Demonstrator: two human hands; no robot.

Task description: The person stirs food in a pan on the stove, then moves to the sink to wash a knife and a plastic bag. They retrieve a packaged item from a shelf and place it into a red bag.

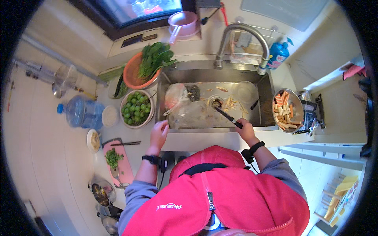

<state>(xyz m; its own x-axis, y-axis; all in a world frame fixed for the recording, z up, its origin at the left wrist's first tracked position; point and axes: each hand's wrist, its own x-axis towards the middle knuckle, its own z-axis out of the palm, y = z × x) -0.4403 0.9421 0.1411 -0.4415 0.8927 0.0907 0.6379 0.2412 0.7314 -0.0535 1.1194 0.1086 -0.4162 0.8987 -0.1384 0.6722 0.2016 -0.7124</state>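
My right hand grips the black handle of a small kitchen knife, its blade pointing to the drain of the steel sink. Pale peelings lie around the drain. At the sink's front left corner is my left hand, fingers loosely curled; whether it holds anything I cannot tell. Inside the sink are crumpled plastic bags, a clear round container and a dark slim object. A steel bowl of cut root pieces stands right of the sink.
Left of the sink stand a bowl of green grapes and an orange basket with leafy greens. A pink cutting board holds chopped greens. The faucet arches over the sink's back; a large knife lies on the ledge.
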